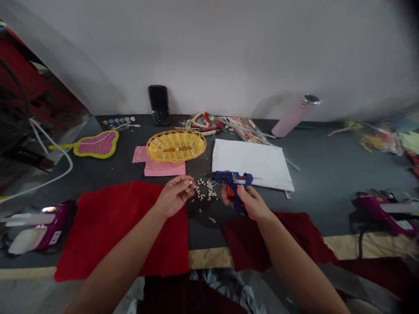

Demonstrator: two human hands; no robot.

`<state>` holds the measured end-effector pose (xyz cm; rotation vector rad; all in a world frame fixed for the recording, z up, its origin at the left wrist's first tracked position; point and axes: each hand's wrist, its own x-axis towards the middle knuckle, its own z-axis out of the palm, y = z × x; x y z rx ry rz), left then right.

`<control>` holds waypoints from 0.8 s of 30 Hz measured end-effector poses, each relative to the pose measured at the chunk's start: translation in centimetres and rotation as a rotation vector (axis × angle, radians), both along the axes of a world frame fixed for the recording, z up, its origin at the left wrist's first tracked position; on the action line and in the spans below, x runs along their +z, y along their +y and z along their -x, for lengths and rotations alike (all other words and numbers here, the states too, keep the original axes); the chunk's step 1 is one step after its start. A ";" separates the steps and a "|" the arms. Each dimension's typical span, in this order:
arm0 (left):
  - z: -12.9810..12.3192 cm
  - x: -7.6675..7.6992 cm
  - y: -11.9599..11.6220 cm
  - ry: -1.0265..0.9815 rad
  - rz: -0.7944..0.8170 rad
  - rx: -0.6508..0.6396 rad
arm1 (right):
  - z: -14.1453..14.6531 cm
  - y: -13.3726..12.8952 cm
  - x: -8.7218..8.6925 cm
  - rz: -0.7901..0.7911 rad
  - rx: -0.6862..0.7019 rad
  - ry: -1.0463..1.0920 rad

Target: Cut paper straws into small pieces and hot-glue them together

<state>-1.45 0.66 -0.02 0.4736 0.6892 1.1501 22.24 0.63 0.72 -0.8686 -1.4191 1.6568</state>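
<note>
My right hand (247, 200) is wrapped round the handle of a blue glue gun (231, 178), whose nozzle points left. Left of the nozzle, my left hand (175, 195) pinches a small pale bead (190, 182) between thumb and fingertips. Nozzle and bead are a short gap apart. Between and just beyond my hands, many small cream beads (202, 197) lie scattered on the dark table (203, 231). A white board (252, 161) lies behind the glue gun. The yellow woven basket (176, 146) rests on pink sheets (163, 169) beyond my left hand.
Red cloth (124, 226) spreads under my left forearm; darker red cloth (245, 240) is at the right. A phone (159, 104) and pink bottle (293, 117) stand along the wall. Purple devices (57, 226) sit at both sides. A yellow-rimmed pink item (98, 145) and white cable are left.
</note>
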 end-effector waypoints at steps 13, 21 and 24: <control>-0.1 -0.3 0.0 0.001 -0.022 0.009 | 0.4 -0.5 0.3 0.031 -0.027 -0.015; -0.2 -0.3 -0.1 -0.005 -0.030 -0.007 | 0.8 -0.6 0.1 0.031 0.011 0.018; -0.3 -0.3 -0.1 0.005 -0.023 -0.015 | 0.9 -0.5 0.1 0.036 0.015 0.008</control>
